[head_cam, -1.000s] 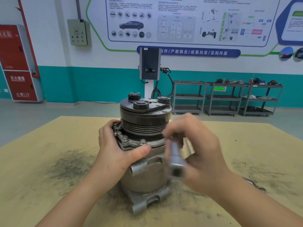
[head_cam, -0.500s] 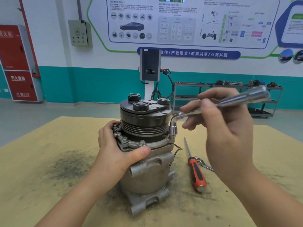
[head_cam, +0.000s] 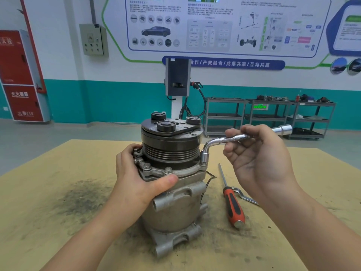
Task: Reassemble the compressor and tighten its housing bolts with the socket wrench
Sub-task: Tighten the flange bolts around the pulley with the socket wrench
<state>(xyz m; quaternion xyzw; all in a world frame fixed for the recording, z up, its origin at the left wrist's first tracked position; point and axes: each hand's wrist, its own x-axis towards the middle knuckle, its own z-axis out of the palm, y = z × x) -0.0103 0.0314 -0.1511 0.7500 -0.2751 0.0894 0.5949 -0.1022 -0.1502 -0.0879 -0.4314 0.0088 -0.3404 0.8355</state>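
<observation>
Head view: the compressor [head_cam: 172, 184] is stood upright near the middle of the surface [head_cam: 58, 192], over a dark smudge of grime. Its flange is gripped by the left hand [head_cam: 136, 178], thumb laid across the front, fingers curled round the back. The wrench [head_cam: 226, 141] is now seated, its socket set down over a flange bolt [head_cam: 203, 163] on the compressor's right side; 1 second ago it was a blur in front of the housing, held off any bolt. The handle is held in the curled fingers of the right hand [head_cam: 257, 155], pointing towards the surface's right edge. Tightening of this bolt can therefore begin. 3 more bolts are seen at the front left of the flange. A screwdriver [head_cam: 232, 202] is laid just right of the compressor.
</observation>
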